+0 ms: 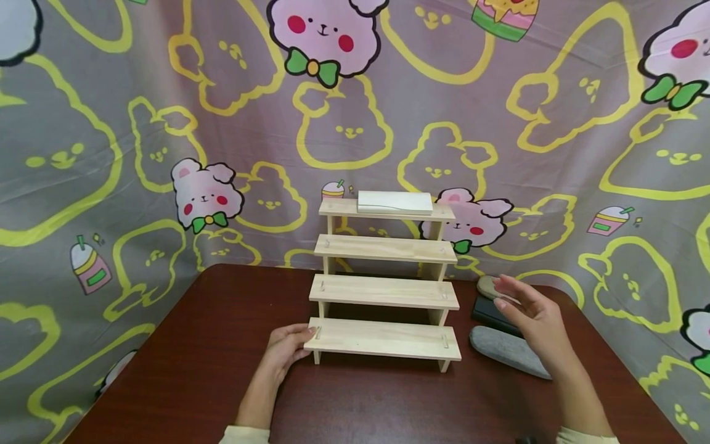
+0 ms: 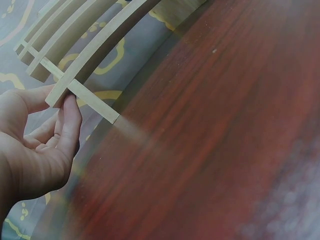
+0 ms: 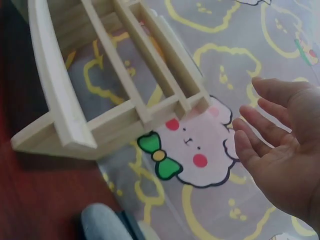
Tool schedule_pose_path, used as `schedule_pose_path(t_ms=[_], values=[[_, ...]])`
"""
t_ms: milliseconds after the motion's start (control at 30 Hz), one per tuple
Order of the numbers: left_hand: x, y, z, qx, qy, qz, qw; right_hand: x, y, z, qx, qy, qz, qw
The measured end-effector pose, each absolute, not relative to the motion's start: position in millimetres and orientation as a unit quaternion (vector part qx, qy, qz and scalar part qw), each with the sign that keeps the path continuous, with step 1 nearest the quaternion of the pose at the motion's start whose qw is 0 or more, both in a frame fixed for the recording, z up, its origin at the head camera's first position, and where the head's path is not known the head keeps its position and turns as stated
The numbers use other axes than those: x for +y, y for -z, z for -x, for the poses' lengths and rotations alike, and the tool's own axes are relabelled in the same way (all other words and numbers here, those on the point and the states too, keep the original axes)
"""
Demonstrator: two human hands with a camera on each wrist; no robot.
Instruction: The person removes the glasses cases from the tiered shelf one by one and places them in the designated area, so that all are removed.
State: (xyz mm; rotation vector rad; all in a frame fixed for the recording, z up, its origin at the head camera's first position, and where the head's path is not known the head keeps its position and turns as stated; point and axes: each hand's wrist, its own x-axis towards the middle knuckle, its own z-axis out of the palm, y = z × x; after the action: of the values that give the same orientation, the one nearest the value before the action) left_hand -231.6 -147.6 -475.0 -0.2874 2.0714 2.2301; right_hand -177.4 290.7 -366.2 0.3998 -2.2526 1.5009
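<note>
A four-tier wooden step shelf (image 1: pixel 383 290) stands on the table. My left hand (image 1: pixel 287 348) pinches the left end of its lowest board, thumb on top and fingers beneath, as the left wrist view shows. My right hand (image 1: pixel 535 320) is raised to the right of the shelf, fingers spread and relaxed, with nothing in it. In the head view it overlaps a grey fabric case (image 1: pixel 505 348), a black case (image 1: pixel 492 314) and a beige case (image 1: pixel 490 287), which lie side by side. On the top tier rests a white case (image 1: pixel 394 201) with a wavy flap edge.
The dark reddish-brown table (image 1: pixel 222 345) has rounded back corners. Behind and around it hangs a grey curtain (image 1: pixel 261 135) printed with yellow outlines and white bunnies, close to the back of the shelf. A small dark object (image 1: pixel 526 440) shows at the bottom edge.
</note>
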Motion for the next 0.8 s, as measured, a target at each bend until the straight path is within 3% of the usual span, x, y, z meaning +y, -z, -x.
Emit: schedule_pose_path(t_ms=[800], values=[[-148.2, 474.0, 230.3, 0.685, -0.721, 0.089, 0.046, 251.1, 307.5, 230.8, -0.817, -0.501, -0.178, 0.226]])
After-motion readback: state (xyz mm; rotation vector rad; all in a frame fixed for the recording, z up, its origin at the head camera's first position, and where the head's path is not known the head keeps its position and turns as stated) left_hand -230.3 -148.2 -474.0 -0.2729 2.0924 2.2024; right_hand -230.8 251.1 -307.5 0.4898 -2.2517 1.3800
